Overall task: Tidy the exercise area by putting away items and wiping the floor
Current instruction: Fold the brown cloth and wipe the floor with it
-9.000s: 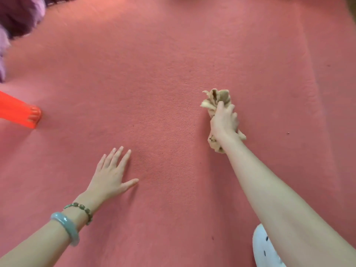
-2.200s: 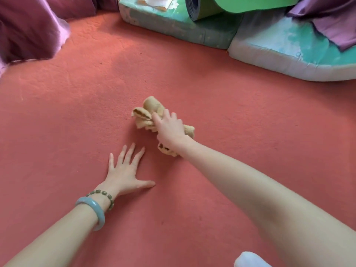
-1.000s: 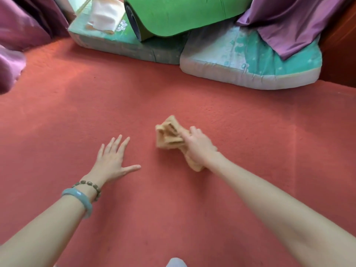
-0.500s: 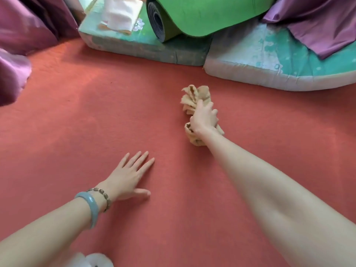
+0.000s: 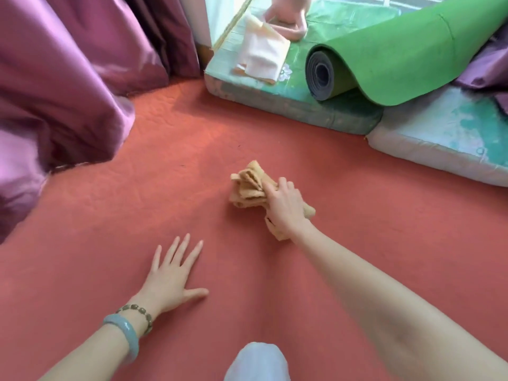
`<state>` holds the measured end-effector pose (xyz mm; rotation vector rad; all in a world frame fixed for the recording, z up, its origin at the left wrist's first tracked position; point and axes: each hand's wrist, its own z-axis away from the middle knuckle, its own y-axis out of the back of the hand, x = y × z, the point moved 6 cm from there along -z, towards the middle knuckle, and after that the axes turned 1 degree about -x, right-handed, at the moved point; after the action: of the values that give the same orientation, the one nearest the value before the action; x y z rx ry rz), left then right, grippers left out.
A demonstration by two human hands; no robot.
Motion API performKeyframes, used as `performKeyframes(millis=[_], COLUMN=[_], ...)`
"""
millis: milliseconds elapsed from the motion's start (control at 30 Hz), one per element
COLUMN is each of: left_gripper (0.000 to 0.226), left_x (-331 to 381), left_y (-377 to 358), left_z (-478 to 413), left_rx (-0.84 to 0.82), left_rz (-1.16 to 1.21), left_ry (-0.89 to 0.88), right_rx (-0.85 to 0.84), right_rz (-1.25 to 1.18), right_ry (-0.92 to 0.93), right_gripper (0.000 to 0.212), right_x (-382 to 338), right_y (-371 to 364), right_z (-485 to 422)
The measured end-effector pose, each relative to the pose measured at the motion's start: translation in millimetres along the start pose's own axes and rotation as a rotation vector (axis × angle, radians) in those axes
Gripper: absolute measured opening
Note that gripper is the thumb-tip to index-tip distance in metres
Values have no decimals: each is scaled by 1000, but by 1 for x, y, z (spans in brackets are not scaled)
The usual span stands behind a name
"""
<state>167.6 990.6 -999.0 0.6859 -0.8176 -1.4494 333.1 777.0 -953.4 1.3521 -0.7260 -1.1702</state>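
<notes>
The right hand (image 5: 286, 209), fingers clamped on the bunched cloth (image 5: 247, 185), has swept it back leftward over the red floor (image 5: 110, 215). The left hand (image 5: 171, 279) stays braced flat, fingers spread. Wiping looks mid-stroke, unfinished.

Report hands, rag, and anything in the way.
Right hand grips the tan rag, pressed on the red floor. Left hand flat on floor, holding nothing. Cushions with rolled green mat ahead; purple curtain at left.
</notes>
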Motion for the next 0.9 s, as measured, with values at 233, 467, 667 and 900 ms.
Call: performKeyframes(millis=[233,467,667,900], left_gripper=[123,119,117,112], left_x=[-32,-35,-36,-37], left_y=[9,2,3,3], left_z=[-38,-38,-38,-34], left_rx=[89,144,169,182], left_rz=[131,168,200,230], left_ry=[51,42,47,37], right_rx=[97,65,-67,37], right_rz=[-35,13,60,45], right_ry=[-537,-209,400,-22], right_gripper=[44,47,48,46], right_x=[51,-80,-177,-42], right_y=[18,-20,-36,5], right_z=[-52,-69,-71,-121])
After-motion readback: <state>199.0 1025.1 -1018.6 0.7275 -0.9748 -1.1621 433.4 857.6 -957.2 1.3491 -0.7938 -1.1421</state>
